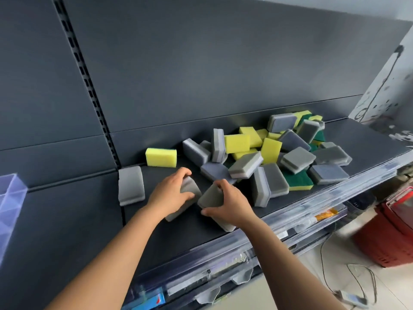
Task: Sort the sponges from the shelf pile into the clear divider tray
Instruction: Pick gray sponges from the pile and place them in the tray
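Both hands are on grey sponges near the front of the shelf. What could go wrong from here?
1. The right hand grips a grey sponge close to the shelf's front edge; a slip could drop it to the floor.
2. The pile is loosely heaped, several sponges leaning; a nudge might topple some.
3. The clear divider tray sits far left, mostly out of view, so with the left hand also loaded, placement may be clumsy.

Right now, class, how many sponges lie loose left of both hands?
2: a yellow sponge by the back panel, a grey sponge lower left of it; none look hidden there.
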